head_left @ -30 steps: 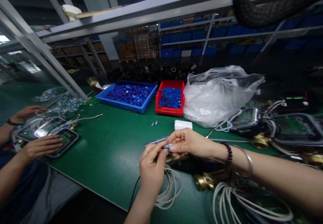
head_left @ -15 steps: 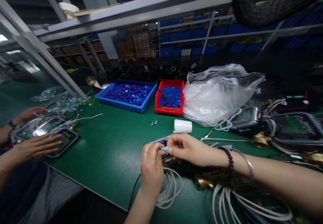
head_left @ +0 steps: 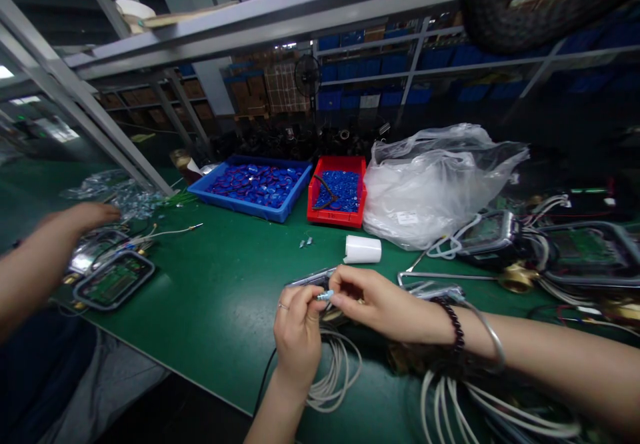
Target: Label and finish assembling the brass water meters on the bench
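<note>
My left hand (head_left: 296, 331) pinches a small light-blue connector (head_left: 325, 295) between thumb and fingers. Close against its other end is my right hand (head_left: 370, 301), fingers closed; what lies between them is hidden. Under both hands is a partly covered grey-edged device (head_left: 313, 277). A coil of pale cable (head_left: 335, 377) hangs below them. Two more small light-blue pieces (head_left: 306, 243) lie on the green bench, beyond a white roll (head_left: 363, 249) that rests on its side.
A blue tray (head_left: 280, 215) of blue discs and a red bin (head_left: 335, 218) of small blue parts stand behind. A clear plastic bag (head_left: 425, 191), metering devices (head_left: 590, 254) and brass fittings (head_left: 517, 277) fill the right. A co-worker's arm (head_left: 45, 264) reaches across at left.
My hands stay together, with my left hand shifted slightly left and more of the light-blue connector showing. At left, the co-worker's near hand has left the device and reached forward.
</note>
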`<move>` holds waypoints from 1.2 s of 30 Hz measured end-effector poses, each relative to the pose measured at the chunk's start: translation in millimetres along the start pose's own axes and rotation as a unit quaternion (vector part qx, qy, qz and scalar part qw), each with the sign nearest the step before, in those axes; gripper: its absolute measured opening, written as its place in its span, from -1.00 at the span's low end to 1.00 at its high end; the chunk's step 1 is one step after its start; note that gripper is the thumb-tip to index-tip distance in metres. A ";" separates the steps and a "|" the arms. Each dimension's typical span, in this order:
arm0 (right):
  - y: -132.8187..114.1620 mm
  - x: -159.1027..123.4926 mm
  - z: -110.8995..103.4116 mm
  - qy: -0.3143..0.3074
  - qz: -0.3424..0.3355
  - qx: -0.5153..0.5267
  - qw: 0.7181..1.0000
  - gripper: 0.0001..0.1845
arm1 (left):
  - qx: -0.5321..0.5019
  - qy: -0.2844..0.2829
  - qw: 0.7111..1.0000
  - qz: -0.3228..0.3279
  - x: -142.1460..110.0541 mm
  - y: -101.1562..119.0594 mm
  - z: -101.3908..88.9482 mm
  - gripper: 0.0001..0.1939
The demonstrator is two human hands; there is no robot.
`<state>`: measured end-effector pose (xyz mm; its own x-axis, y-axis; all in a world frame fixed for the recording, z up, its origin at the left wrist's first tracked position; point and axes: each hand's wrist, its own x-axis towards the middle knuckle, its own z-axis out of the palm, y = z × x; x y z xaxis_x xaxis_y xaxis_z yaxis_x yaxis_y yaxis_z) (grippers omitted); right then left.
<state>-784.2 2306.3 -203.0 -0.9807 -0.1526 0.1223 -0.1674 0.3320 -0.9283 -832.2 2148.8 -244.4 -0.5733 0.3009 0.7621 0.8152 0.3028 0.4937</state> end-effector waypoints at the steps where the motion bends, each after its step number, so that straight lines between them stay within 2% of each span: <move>1: 0.6 0.0 0.3 -0.006 0.016 0.021 1.000 -0.81 | -0.006 -0.006 1.000 -0.004 -0.9 -0.4 -0.5 -0.81; 3: 2.0 0.8 0.0 -0.012 0.042 0.055 0.998 -0.75 | -0.025 -0.033 0.999 -0.034 -4.0 -1.2 -1.7 -0.84; 6: 4.1 3.3 -2.9 0.014 0.058 0.079 0.995 -0.69 | -0.086 -0.056 0.984 -0.144 -9.3 -0.8 -2.8 -0.72; 8: 5.1 5.2 -5.3 0.044 0.056 0.074 0.995 -0.67 | -0.147 -0.048 0.960 -0.232 -10.6 0.6 -2.4 -0.66; 10: 5.9 6.2 -6.8 0.068 0.047 0.057 0.995 -0.69 | -0.203 -0.043 0.931 -0.302 -8.9 2.2 -1.3 -0.72; 13: 7.1 5.5 -6.5 0.089 0.036 0.034 0.995 -0.74 | -0.234 -0.064 0.905 -0.351 -2.3 4.6 -0.3 -0.82; 18: 6.4 2.0 -4.4 0.111 0.010 -0.042 0.993 -0.83 | -0.158 -0.069 0.942 -0.287 5.9 9.7 -1.5 -0.84; 23: 4.1 1.2 -4.9 0.116 -0.006 -0.078 0.990 -0.86 | -0.127 -0.038 0.954 -0.268 6.5 12.0 0.5 -0.85; 27: 4.1 1.1 -4.7 0.118 -0.010 -0.089 0.989 -0.86 | -0.064 -0.016 0.976 -0.206 7.1 12.8 1.6 -0.87; 32: 5.0 1.2 -3.9 0.122 -0.012 -0.096 0.988 -0.86 | -0.015 0.002 0.989 -0.150 7.3 15.6 1.2 -0.87; 36: 4.9 0.9 -4.0 0.122 -0.016 -0.098 0.987 -0.86 | -0.004 0.015 0.991 -0.134 7.2 16.4 1.5 -0.88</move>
<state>-786.3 2311.5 -206.0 -0.9656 0.0556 0.2542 -0.1917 0.5088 -0.8393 -823.0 2157.3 -231.4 -0.7668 0.1837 0.6150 0.6346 0.3605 0.6836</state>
